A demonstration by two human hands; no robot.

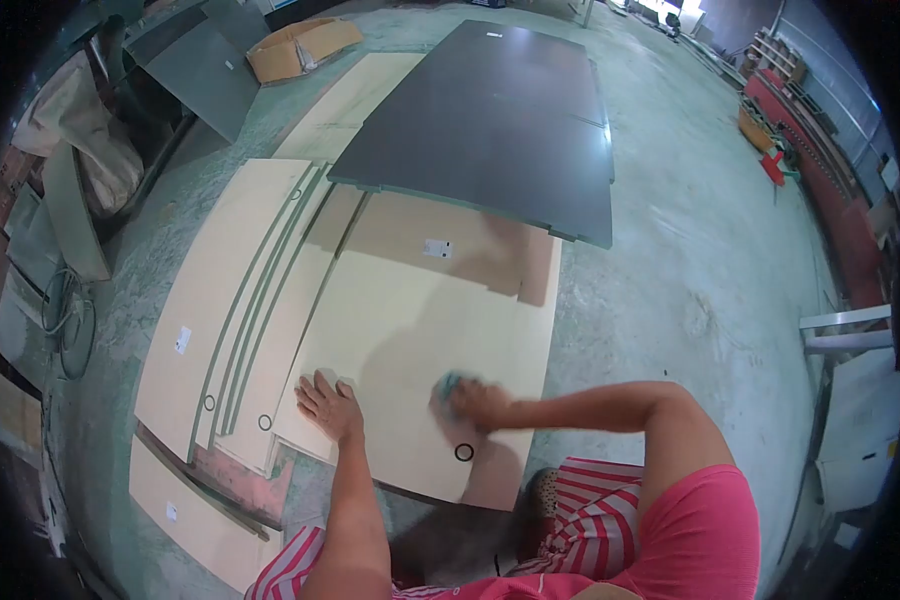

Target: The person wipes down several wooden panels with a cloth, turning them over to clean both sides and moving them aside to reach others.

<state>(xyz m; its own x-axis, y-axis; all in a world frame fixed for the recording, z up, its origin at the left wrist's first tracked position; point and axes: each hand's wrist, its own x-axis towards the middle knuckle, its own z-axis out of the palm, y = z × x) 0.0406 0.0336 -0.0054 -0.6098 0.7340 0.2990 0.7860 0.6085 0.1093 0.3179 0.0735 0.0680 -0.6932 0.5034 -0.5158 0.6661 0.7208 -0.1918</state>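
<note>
My left hand [328, 404] lies flat with its fingers spread on the near left part of a large pale panel [400, 340]. Farther right, my right hand [480, 402] is closed on a bluish cloth [452, 388] against the same panel, somewhat blurred by motion. Just below that hand, a small black ring [464, 452] rests on the panel. A white label [437, 248] is stuck near the panel's far end, in the shade of a dark panel [490, 120] that overlaps it.
Narrower pale panels [235, 290] lie stacked on the left, one with another black ring [265, 422]. An open cardboard box [300, 50] stands at the far left. Cables [68, 320] lie on the left floor. A red beam [810, 150] runs along the right.
</note>
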